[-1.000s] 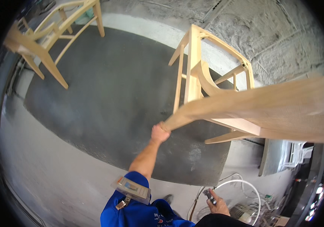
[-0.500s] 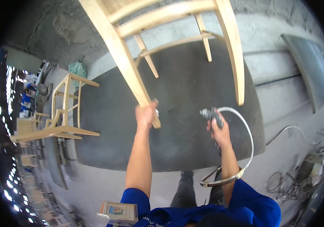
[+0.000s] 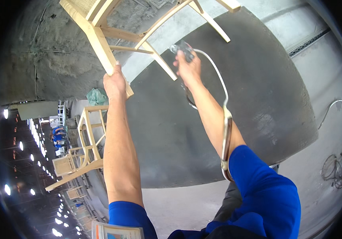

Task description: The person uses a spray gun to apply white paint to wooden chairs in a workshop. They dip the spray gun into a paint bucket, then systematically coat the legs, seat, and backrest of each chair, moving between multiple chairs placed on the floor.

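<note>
Wooden chair (image 3: pixel 100 43) sits tilted across the top of my view from ten to one o'clock, the end of one leg gripped in my left hand (image 3: pixel 115 83) at ten, that arm stretched nearly straight from seven with the thumb pointing toward twelve. My right hand (image 3: pixel 190 69), just past twelve, is wrapped round a slightly blurred spray gun (image 3: pixel 184 51), its forearm slanting up from four o'clock beside a white hose (image 3: pixel 221 79).
</note>
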`<state>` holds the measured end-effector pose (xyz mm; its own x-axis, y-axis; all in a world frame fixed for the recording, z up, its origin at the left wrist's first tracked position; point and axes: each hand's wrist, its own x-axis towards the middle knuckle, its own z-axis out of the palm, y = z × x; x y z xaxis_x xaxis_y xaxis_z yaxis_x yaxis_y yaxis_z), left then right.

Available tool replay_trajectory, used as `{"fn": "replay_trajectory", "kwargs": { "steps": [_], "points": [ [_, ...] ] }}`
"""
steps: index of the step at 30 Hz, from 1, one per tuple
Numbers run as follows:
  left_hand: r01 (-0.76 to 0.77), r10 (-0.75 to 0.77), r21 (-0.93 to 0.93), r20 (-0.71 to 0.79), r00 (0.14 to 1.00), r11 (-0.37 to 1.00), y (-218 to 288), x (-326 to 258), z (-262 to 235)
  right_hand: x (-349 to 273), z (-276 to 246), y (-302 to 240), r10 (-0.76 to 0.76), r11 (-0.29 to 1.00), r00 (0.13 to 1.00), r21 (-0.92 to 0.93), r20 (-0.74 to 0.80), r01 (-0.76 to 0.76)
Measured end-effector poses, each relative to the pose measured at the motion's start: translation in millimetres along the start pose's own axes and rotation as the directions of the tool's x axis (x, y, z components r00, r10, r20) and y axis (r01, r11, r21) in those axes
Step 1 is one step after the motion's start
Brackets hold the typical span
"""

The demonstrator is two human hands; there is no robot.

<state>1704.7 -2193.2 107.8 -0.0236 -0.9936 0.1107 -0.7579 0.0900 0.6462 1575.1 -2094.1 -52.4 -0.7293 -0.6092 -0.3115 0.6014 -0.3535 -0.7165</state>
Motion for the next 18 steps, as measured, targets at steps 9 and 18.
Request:
{"fn": "replay_trajectory", "kwargs": {
  "steps": [9, 18],
  "points": [
    [-0.060, 0.060, -0.002, -0.032, 0.998, 0.998, -6, 11, 12, 11, 12, 30, 0.101, 0.986, 0.991, -0.124, -0.088, -0.112],
    [-0.151, 0.152, 0.158, 0.006, 0.988, 0.976, -3, 2, 10, -127, -123, 35, 0.211, 0.877, 0.928, -0.360, -0.307, -0.319]
  ]
}}
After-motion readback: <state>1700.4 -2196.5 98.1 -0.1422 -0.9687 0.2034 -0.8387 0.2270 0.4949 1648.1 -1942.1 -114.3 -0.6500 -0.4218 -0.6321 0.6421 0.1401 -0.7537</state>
